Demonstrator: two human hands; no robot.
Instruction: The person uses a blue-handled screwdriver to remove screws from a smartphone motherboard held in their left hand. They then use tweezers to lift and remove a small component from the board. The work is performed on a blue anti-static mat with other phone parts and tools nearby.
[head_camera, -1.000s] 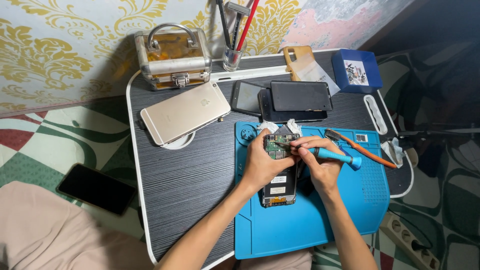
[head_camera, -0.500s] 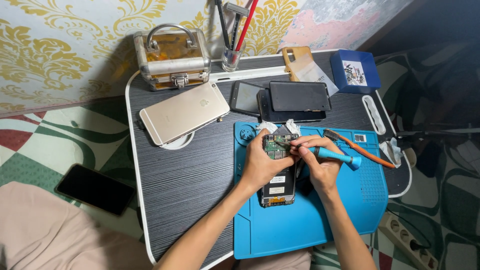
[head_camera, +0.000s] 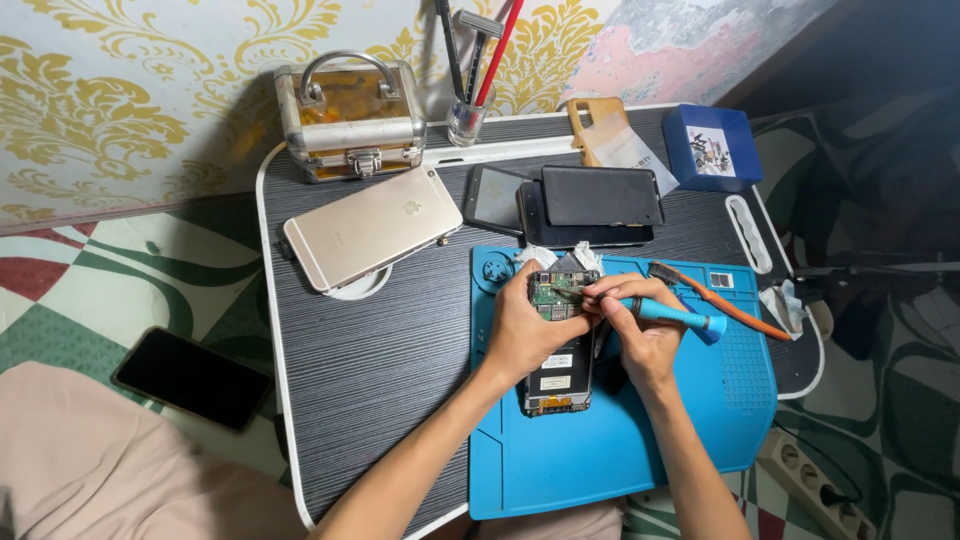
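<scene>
Opened phone (head_camera: 558, 372): left hand (head_camera: 528, 330) still clasps it, right hand (head_camera: 640, 335) still pinching blue screwdriver (head_camera: 672, 317) on board, unchanged

The person's two arms were bare, with no sleeves on them. The left hand (head_camera: 525, 335) had no glove, and no ring or watch showed on it. The right hand (head_camera: 640, 335) had no glove either, but it wore a dark ring (head_camera: 636, 307) on one finger. Both wrists were plain. Low at the left edge, a soft pinkish-tan cloth (head_camera: 90, 470) covered what looked like the person's leg.
</scene>
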